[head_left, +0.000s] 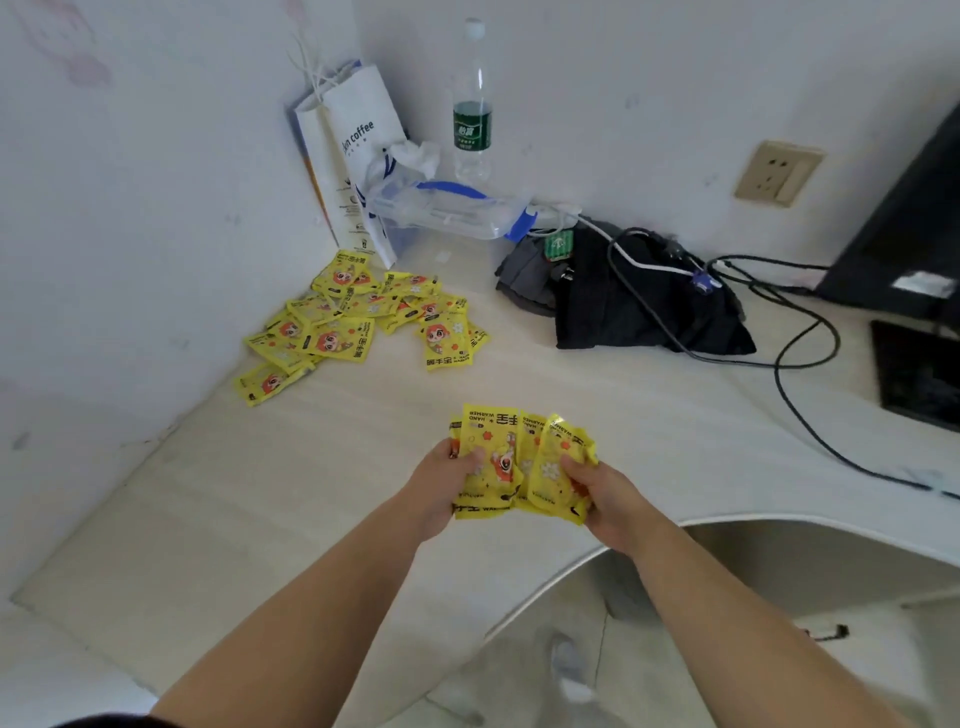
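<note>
My left grip (445, 486) curls tight round the left side of a fan of yellow hand-warmer packets (496, 434), and my right grip (605, 499) pinches its right side, holding it over the tabletop (571, 384) near the front edge. It looks like four packets, though they overlap too much to be sure. A loose pile (353, 322) of the same packets lies well apart by the left wall (156, 208).

One head cam, wide-angle; looks fwd + down onto desk (311, 493), toward wall corner (357, 47); left hand (441, 486), right hand (605, 501) close.
</note>
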